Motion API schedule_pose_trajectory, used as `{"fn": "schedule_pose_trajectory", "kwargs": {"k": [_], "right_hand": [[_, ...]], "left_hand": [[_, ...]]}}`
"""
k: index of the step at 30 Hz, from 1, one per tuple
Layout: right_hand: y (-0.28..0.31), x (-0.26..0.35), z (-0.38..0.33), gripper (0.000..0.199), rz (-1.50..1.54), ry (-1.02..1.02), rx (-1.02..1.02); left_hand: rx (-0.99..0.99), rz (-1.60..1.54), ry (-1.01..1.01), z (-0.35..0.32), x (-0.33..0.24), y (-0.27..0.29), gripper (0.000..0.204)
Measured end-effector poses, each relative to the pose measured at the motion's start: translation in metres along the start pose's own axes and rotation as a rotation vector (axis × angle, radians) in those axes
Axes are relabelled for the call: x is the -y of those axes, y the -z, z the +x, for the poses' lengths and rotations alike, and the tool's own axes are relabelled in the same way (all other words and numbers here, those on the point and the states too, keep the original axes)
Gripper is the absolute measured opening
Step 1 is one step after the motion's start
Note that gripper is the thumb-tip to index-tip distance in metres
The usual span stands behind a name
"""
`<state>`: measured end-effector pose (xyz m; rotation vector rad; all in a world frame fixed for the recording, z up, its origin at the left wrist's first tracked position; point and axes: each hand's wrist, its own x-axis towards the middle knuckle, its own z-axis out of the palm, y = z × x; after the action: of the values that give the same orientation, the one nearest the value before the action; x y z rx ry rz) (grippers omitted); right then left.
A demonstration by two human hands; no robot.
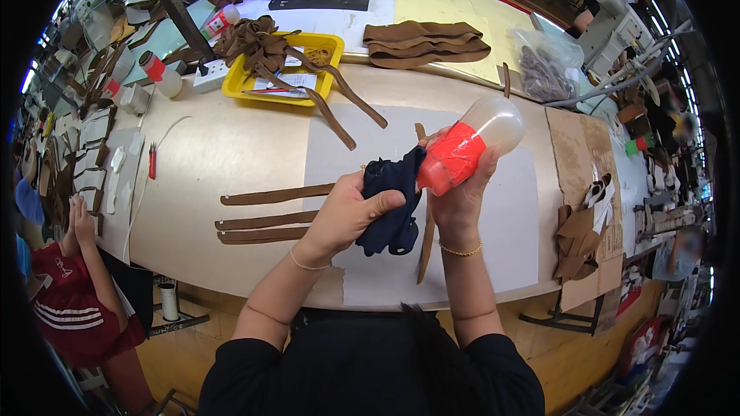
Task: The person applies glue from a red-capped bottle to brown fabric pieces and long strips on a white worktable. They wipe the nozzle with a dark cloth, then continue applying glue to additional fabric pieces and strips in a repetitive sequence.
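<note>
My left hand [339, 216] is closed around a bunched dark navy cloth [393, 204]. In my right hand [465, 202] is a translucent plastic bottle [497, 122] with a red wrapping round its neck end. The bottle tilts, its rounded base up to the right and its neck down against the cloth. Whether the neck goes into the cloth is hidden. Beneath my hands lies a pale grey sheet [493, 246]. Several brown strips [266, 223] lie to the left of my left hand, and another brown strip [425, 250] runs lengthwise under the bottle.
A yellow tray [337, 54] holds brown strips and rubber bands. Folded brown pieces [428, 44] and a clear bag [547, 62] lie at the back. Cardboard [574, 139] with brown scraps is at right. A red pen [152, 162] lies left, near a person in maroon [81, 300].
</note>
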<state>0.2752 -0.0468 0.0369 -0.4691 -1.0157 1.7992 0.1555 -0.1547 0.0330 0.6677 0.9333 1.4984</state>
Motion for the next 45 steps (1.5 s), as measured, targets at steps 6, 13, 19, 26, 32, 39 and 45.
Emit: {"fn": "schedule_pose_trajectory", "kwargs": {"k": [6,13,19,26,32,39,45], "right_hand": [[-0.015,-0.002,-0.013,0.072,0.177,-0.096,-0.177],[-0.015,-0.011,-0.019,0.068,0.278,-0.138,-0.218],[-0.021,-0.012,-0.026,0.068,0.310,-0.130,-0.223],[-0.017,-0.021,-0.030,0.068,0.324,-0.193,-0.214],[-0.013,-0.017,-0.030,0.067,0.396,-0.301,-0.149],[-0.012,-0.016,-0.028,0.065,0.688,-0.550,-0.056],[-0.013,-0.010,-0.026,0.067,0.710,-0.556,-0.083]], "left_hand": [[-0.048,-0.001,-0.117,-0.005,0.001,-0.008,0.037],[-0.128,-0.107,-0.172,-0.010,0.002,-0.012,0.030],[-0.084,-0.297,-0.154,-0.016,0.002,-0.010,0.026],[-0.195,-0.265,-0.092,-0.018,-0.003,-0.016,0.040],[-0.240,-0.242,-0.042,-0.022,-0.004,-0.018,0.040],[-0.083,-0.455,-0.047,-0.025,0.010,0.000,0.036],[-0.108,-0.433,-0.075,-0.025,0.005,-0.001,0.033]]}}
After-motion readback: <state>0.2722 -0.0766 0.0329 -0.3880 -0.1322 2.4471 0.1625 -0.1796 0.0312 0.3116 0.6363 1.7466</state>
